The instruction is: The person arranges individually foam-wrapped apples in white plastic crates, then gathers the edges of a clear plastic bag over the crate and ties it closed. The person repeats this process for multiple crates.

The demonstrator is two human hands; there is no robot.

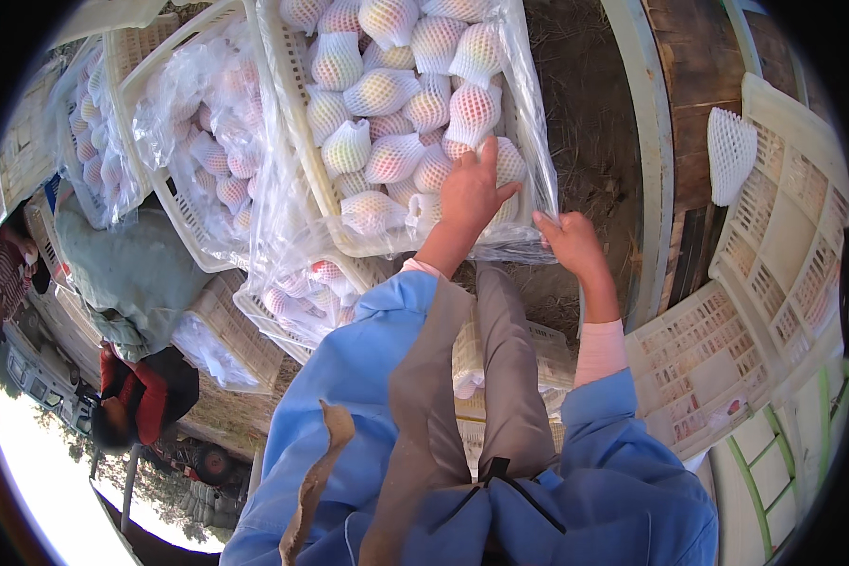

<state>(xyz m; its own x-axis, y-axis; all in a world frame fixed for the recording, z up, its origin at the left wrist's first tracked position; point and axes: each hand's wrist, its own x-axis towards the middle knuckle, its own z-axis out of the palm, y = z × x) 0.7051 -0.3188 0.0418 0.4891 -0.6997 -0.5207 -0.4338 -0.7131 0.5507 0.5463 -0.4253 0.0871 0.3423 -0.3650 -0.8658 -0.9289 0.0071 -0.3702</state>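
My left hand (470, 189) reaches over the front part of a cream plastic crate (323, 185) of fruit in white foam nets. Its index finger and thumb are spread, and the fingertips touch a netted reddish fruit (473, 113). I see no fruit held in it, though its curled fingers are partly hidden. At the crate's near right corner, my right hand (577, 240) pinches the edge of the clear plastic liner (516, 249) between thumb and fingers. The liner hangs over the crate's right side and bunches along the near rim.
More lined fruit crates (209, 244) stand at left, and a lower crate (255, 311) sits beside my left sleeve. Stacked crates (700, 361) are at right, with a foam net (731, 156) on them. A person in red sleeves (148, 403) bends at lower left.
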